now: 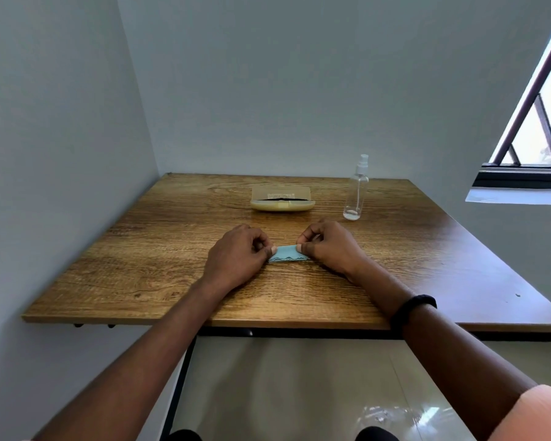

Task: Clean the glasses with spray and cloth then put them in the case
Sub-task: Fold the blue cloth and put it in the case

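Note:
A small light-blue cloth lies folded into a narrow strip on the wooden table. My left hand pinches its left end and my right hand pinches its right end. Behind them a beige glasses case stands with its lid up, and something dark shows inside it; I cannot make out the glasses clearly. To the right of the case stands a clear spray bottle with a white nozzle, upright and nearly empty.
The table fits into a corner, with a wall on the left and one behind. A window with a sill is at the right. A black band circles my right forearm. The tiled floor shows below the front edge.

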